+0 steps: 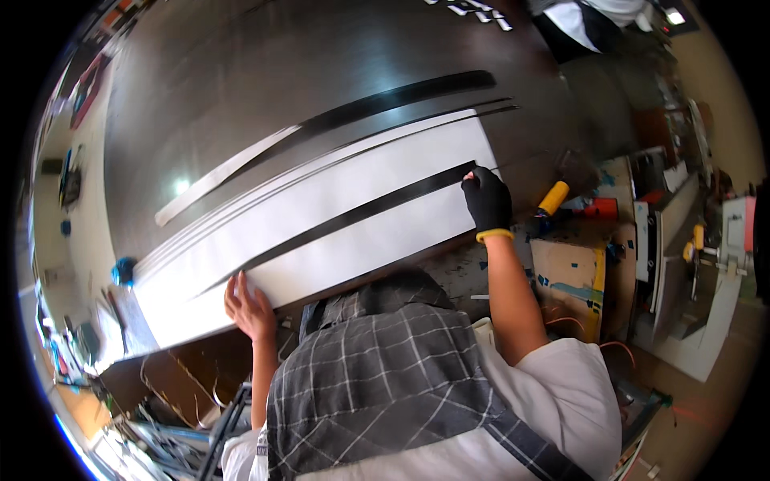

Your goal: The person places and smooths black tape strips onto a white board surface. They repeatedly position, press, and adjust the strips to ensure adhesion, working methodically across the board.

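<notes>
A long white board (377, 240) lies slanted across the dark table in front of me. Along its middle runs a narrow black strip (361, 211). My right hand (488, 202), in a black glove with a yellow cuff, is closed at the strip's right end, thumb and finger pinching it near the board's right edge. Bare and with its fingers stretched out, my left hand (250, 306) rests on the board's near edge, fingertips close to the strip's left end. Whether those fingertips press on the strip itself is hard to see.
Beyond the board lies a longer black strip (393, 98) with a pale, twisted left part. A blue roll (123, 271) sits by the board's left corner. To the right are a yellow-handled tool (553, 198), a red object (601, 208) and a cardboard box (565, 272).
</notes>
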Available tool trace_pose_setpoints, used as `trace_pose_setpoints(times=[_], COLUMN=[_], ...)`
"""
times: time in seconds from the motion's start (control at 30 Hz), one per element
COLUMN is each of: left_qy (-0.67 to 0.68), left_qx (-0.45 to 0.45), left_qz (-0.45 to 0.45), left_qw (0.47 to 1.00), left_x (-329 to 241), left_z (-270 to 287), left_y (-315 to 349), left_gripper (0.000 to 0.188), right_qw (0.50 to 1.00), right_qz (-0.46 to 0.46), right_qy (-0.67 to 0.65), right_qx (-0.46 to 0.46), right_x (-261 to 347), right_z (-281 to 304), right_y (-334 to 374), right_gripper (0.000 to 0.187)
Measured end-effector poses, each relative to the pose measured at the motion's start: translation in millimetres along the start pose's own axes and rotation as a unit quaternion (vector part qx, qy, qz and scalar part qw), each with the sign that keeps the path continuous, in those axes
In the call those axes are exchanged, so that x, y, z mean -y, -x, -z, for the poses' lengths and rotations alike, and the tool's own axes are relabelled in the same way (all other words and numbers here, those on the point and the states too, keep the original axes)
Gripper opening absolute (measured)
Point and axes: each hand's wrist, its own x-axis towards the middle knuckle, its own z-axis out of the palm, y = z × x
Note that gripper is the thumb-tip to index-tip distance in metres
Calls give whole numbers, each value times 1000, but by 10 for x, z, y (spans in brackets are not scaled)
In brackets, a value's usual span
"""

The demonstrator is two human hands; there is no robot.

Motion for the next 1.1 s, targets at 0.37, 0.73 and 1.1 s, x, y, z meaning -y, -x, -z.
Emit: trace_pose_setpoints(times=[0.37,0.73,1.1], left_qy=[-4,-12,-16], left_qx=[5,5,23], left_qz=[-2,-12,-10], left_qw=[1000,1000,1000], left_x=[-96,-120,-109], left_z=[45,65,59], left_y=[-23,-36,-24], left_gripper=[50,51,52], right_qw=[958,964,966], right_qz=[285,259,253], right_qy=[6,25,38], right_qx=[-45,-47,-33], right_x=[471,591,576], right_z=[-559,-523,-535], right_y=[928,928,928], right_gripper=[34,40,38])
